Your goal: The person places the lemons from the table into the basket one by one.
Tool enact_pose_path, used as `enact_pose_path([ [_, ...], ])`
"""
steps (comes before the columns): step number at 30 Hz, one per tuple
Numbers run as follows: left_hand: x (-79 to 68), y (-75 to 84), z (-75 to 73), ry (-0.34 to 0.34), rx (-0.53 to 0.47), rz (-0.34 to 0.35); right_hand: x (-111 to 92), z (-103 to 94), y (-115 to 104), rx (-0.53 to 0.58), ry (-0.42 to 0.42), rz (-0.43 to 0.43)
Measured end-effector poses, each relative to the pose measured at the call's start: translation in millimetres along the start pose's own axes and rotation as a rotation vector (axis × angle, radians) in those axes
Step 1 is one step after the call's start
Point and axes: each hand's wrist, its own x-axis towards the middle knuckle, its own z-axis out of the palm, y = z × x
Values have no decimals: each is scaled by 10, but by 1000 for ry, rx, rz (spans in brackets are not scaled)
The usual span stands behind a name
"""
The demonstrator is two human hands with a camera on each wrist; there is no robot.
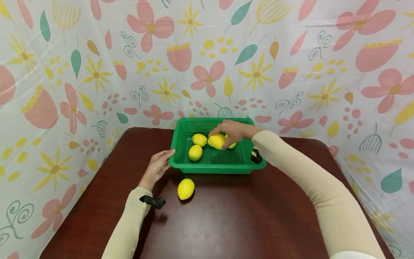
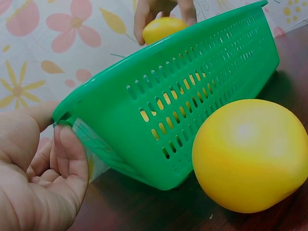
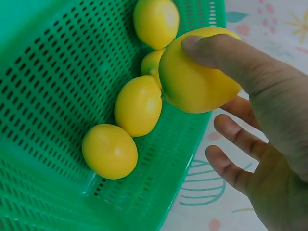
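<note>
My right hand (image 1: 235,131) holds a yellow lemon (image 1: 216,141) over the green plastic basket (image 1: 211,167). In the right wrist view the thumb (image 3: 221,50) lies across the held lemon (image 3: 197,82), and part of the fingers is hidden behind it. Several other lemons (image 3: 138,106) lie inside, gathered along one side. At the basket's left end, my left hand (image 1: 157,167) pinches the rim (image 2: 72,111), thumb above and curled fingers below. Another lemon (image 1: 185,189) rests on the table just in front of the basket, near the left hand.
The basket stands toward the back of a dark reddish-brown table (image 1: 245,212). Behind and beside the table hangs a white sheet (image 1: 207,39) printed with flowers and leaves. A black wrist mount (image 1: 153,201) sits on the left sleeve, another (image 1: 256,157) at the right wrist.
</note>
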Motion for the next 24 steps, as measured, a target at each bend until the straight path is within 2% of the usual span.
enact_pose_path([
  [9,-6,5,2,6,3,-2,293,147,58,-69,-118,79],
  [17,12,-38,0,0,2,-7,437,282,62,-86,-181,129],
  [24,24,-25,-16,-7,6,7,553,308,17,-92,-237,170],
])
